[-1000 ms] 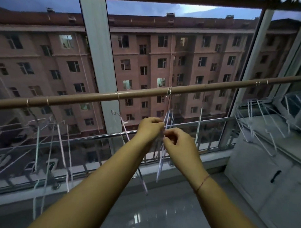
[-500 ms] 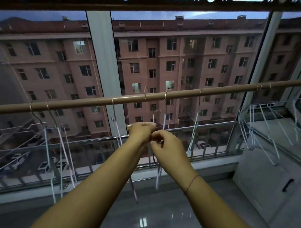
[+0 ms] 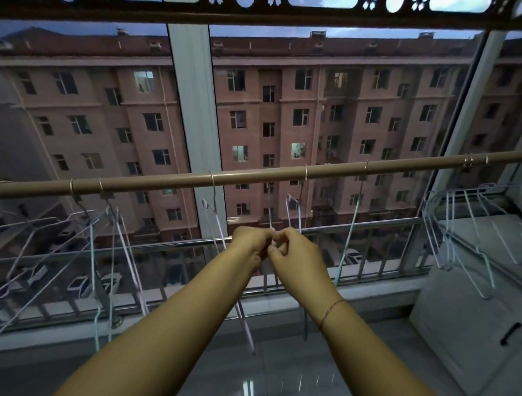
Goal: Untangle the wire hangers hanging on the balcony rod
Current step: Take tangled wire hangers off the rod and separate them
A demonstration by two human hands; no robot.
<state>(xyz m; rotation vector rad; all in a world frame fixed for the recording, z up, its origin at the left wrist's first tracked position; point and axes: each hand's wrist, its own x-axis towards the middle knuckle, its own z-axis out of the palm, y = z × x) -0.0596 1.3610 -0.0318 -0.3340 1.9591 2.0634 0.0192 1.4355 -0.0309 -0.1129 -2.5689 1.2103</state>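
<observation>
As hangers line the rod, left hand and right hand pinch one.

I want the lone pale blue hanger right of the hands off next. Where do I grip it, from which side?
Probably pinch the pale blue hanger by its neck, just under its hook on the rod. It hangs edge-on, a thin line, so come from its right, where the gap is open; the right hand works close on its left.
</observation>
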